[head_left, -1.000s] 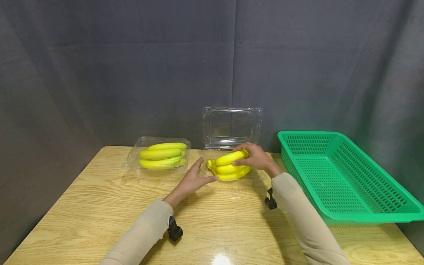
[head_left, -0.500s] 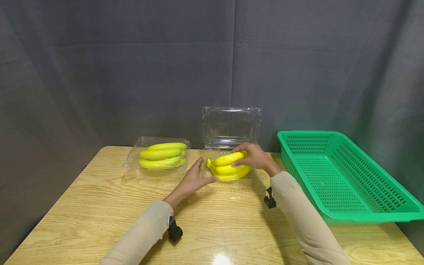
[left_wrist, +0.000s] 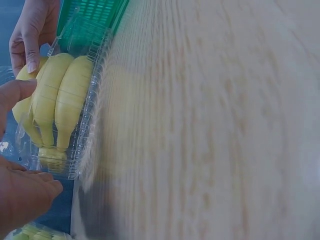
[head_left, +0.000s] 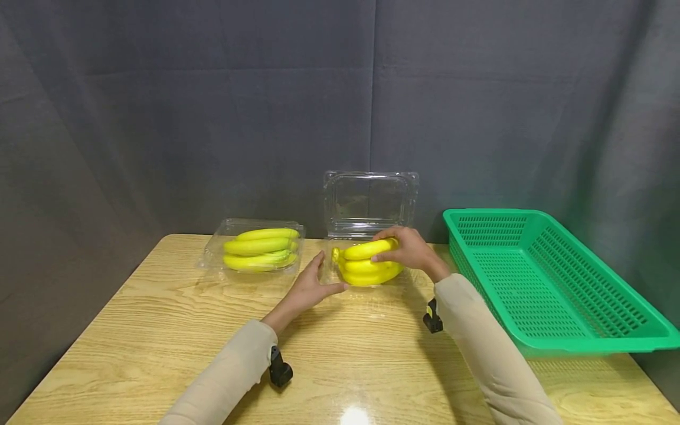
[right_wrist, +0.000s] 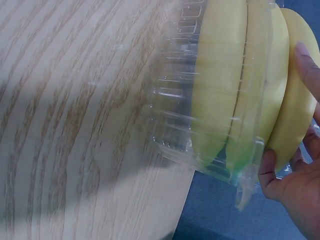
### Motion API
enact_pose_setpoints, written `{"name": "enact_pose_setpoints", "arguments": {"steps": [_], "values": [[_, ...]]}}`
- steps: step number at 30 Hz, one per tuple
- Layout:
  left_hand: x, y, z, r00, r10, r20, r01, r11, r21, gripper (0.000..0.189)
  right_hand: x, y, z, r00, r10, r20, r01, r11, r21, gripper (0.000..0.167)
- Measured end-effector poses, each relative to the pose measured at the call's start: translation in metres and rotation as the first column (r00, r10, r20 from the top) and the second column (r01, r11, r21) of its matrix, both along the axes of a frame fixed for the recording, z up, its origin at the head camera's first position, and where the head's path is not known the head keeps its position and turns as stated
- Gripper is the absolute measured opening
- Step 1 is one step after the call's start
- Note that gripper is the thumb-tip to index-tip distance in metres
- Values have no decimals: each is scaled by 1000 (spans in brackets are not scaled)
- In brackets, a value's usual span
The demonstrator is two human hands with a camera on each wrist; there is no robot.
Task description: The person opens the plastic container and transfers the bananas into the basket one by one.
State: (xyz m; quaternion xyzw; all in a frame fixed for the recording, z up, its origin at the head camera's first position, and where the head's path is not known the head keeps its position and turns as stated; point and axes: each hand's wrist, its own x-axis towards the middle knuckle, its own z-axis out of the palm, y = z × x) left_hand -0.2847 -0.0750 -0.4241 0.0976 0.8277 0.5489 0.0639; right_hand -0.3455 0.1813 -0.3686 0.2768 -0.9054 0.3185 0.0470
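In the head view, a yellow banana bunch (head_left: 366, 273) lies in the base of an open clear plastic clamshell container (head_left: 372, 200), its lid standing up at the back. My right hand (head_left: 408, 251) grips the bunch from the right end, thumb in front and fingers behind the upper banana. The right wrist view shows the bananas (right_wrist: 220, 85) through the container's clear wall. At the container's left end, my left hand (head_left: 309, 289) spreads its thumb and fingers with nothing gripped between them; the thumb tip lies at the front left corner, by the rim.
Left of the hands, a second clear container (head_left: 215, 245) holds more bananas (head_left: 260, 247). A green perforated plastic basket (head_left: 523, 289) stands on the right of the wooden table (head_left: 329, 354). Behind the table hangs a dark grey curtain (head_left: 265, 118).
The banana bunch has turned and shifted slightly toward the back in the container, my right hand moving with it. My left hand has stayed nearly still.
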Motion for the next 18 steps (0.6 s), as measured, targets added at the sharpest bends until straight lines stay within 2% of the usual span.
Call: {"name": "enact_pose_setpoints", "arguments": {"steps": [10, 18], "values": [[3, 1, 3, 1000, 2, -2, -2, 1000, 14, 102, 1, 1, 7, 999, -34, -31, 35, 999, 10, 43], [6, 2, 5, 1000, -1, 18, 0, 1000, 31, 102, 8, -1, 20, 997, -3, -76, 5, 1000, 26, 41]]}}
